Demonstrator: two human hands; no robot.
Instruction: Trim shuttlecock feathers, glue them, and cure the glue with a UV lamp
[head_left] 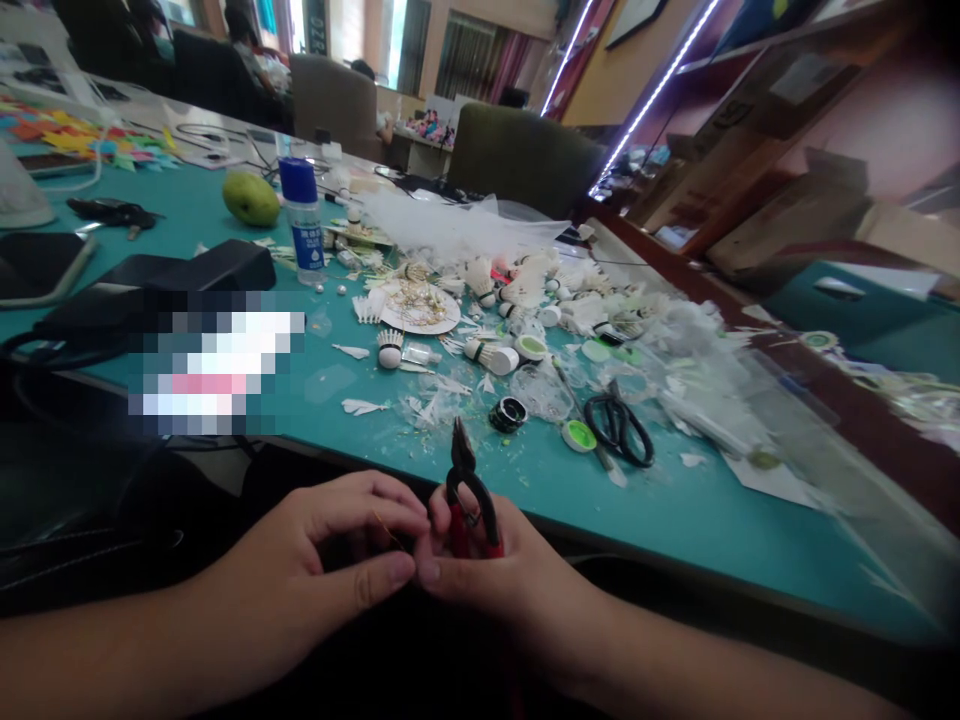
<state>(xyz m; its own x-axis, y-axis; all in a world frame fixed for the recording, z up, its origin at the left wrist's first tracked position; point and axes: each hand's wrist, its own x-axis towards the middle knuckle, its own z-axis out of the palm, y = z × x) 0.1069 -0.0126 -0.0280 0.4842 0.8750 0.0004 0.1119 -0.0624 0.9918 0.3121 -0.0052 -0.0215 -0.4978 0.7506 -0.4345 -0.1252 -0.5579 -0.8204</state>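
Observation:
Just in front of the table's near edge, my left hand [330, 550] pinches a thin gold-coloured wire [388, 528] between thumb and fingers. My right hand [517, 565] is wrapped round red-handled pliers [463, 462], whose dark jaws point up and away from me. The fingertips of both hands meet, so the wire's far end is hidden there. Beyond them on the green tabletop [352, 445] lie a small black-rimmed jar [508, 414], an open pot of green stuff [578, 435] and black-handled scissors [619, 428].
Several shuttlecocks [389, 348] and loose feathers litter the table's middle. A white paper disc [450, 318] bears tangled gold wire. Further left stand a glue bottle [307, 240] and a green fruit [250, 198]. Clear plastic wrapping [697, 390] covers the right side; chairs [525, 155] stand behind.

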